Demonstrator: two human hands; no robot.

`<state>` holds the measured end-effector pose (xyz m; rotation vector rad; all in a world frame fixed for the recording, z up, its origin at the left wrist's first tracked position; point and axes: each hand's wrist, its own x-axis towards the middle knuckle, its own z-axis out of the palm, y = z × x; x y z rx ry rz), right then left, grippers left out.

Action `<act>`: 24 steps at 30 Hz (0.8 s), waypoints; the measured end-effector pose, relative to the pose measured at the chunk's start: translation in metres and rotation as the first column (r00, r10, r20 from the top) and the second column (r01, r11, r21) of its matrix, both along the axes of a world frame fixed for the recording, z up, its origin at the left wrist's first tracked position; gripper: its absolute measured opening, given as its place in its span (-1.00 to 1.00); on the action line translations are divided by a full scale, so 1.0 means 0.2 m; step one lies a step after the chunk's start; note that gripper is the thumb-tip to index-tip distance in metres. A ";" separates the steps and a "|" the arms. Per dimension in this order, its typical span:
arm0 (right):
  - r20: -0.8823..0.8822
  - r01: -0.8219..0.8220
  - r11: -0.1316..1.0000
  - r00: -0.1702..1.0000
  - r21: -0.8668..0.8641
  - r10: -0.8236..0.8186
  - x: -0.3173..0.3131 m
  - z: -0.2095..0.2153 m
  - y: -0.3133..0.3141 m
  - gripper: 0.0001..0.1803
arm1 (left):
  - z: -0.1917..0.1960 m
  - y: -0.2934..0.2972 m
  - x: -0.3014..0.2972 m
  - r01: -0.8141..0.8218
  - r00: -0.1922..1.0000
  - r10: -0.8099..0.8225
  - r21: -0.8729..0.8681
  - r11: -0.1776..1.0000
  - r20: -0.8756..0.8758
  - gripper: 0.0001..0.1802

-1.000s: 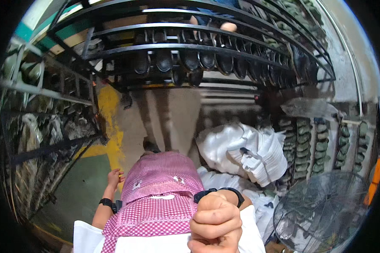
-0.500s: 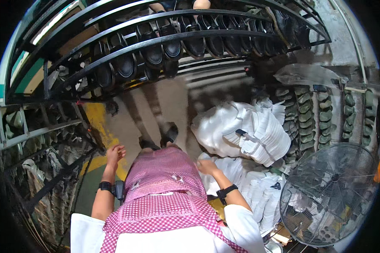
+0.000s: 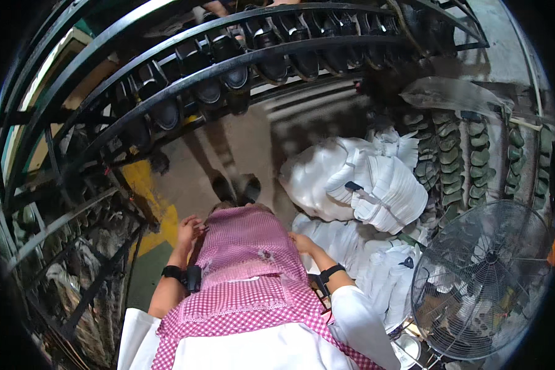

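My left hand (image 3: 191,230) hangs beside the left edge of the pink checked apron (image 3: 246,246), its fingers loosely apart and nothing in them. On the other side, my right hand (image 3: 301,242) is down against the apron's right edge; its fingers are mostly hidden there. Both wrists wear dark bands. Closest to the right hand lies a pile of white pieces (image 3: 327,237) in thin wrapping. Just beyond it sits a large clear bag (image 3: 317,179) with stacked white curved pieces, tied with a dark strap.
Ahead, a black metal rack (image 3: 240,65) holds a row of dark shoes (image 3: 234,77); another person's hand (image 3: 216,8) is behind it. A caged fan (image 3: 484,280) stands at right, near columns of green shoe-shaped pieces (image 3: 450,160). Another metal rack (image 3: 68,231) stands at left.
The view has shifted, with the shoe rack now higher and tilted. My left hand has come closer to the apron, and my right hand has moved in against its edge.
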<state>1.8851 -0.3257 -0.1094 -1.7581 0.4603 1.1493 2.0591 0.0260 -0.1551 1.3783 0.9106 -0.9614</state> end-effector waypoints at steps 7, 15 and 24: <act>0.160 0.555 0.825 0.810 0.104 -0.565 -0.08 -0.46 0.07 -0.50 | -0.02 0.03 0.31 0.098 0.994 -0.100 0.060 0.993 0.042 -0.66; 0.542 0.680 0.673 0.696 -0.289 -0.471 0.33 -0.51 -0.30 -0.62 | -0.09 -0.02 0.40 0.062 0.992 -0.072 0.097 0.993 0.104 -0.68; 0.664 0.896 0.272 0.444 -0.352 -0.602 0.85 -0.83 -1.50 -0.48 | -0.07 -0.58 0.45 0.195 0.980 -0.200 0.126 0.973 0.022 -0.73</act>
